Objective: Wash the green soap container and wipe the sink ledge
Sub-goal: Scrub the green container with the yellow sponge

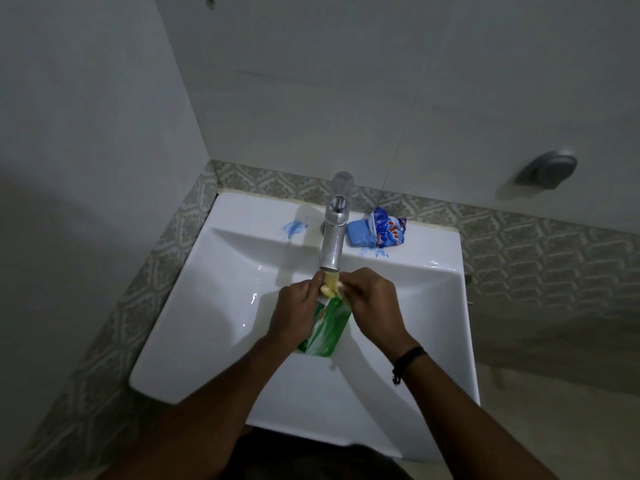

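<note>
A green soap container [327, 329] with white streaks hangs over the white sink basin [221, 306], its top end right under the chrome faucet spout [330, 251]. My left hand [294, 315] grips its left side. My right hand [372, 299] holds the top right, fingers at a yellowish lump [329, 285] sticking out of the opening. Whether water is running I cannot tell. The sink ledge [256, 216] behind the basin carries blue smears [294, 228] left of the faucet.
A blue soap bar in a torn blue wrapper [377, 230] lies on the ledge right of the faucet, with blue smears below it. Patterned tile borders the sink. A round metal fitting [547, 169] sits on the right wall.
</note>
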`<state>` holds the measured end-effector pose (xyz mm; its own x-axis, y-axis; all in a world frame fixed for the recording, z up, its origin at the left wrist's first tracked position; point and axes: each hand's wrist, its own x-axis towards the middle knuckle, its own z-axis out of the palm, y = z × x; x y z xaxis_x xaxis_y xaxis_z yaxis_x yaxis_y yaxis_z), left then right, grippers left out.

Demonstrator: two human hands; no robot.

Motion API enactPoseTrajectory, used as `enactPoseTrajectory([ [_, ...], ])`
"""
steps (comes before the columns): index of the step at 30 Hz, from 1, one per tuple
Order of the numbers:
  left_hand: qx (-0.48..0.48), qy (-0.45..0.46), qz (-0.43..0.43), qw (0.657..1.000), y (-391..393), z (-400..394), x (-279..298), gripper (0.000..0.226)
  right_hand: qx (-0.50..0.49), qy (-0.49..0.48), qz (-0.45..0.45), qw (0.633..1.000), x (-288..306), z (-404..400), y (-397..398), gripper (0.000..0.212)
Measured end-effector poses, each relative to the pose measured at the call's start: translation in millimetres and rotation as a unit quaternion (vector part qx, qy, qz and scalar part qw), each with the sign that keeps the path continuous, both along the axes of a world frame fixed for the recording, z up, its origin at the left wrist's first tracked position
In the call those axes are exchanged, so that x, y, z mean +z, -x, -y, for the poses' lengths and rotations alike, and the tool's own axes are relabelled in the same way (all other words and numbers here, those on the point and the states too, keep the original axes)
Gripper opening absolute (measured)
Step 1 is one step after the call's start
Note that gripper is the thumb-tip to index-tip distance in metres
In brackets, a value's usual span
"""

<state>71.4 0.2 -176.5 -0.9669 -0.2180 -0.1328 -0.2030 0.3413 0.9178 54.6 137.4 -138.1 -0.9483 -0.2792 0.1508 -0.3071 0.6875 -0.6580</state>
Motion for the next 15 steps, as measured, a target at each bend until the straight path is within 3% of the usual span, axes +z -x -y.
enactPoseTrajectory([
  [4,-0.028,0.029,-0.024,0.999,-1,-4,0,0.052,-0.017,-0.044,0.031,0.998,-11,-16,5,0.018],
  [9,-0.011,0.024,-0.01,1.0,2,0,0,0.05,0.02,0.0,-0.009,1.0,-3,-2,0,0.021],
  [12,-0.011,0.009,0.018,1.0,1,-9,8,0.051,-0.025,-0.041,0.006,0.999,-8,-9,8,0.02],
  [15,0.067,-0.035,0.076,0.994,10,-9,10,0.046,-0.025,-0.018,-0.039,0.999,-4,-7,-3,0.021],
])
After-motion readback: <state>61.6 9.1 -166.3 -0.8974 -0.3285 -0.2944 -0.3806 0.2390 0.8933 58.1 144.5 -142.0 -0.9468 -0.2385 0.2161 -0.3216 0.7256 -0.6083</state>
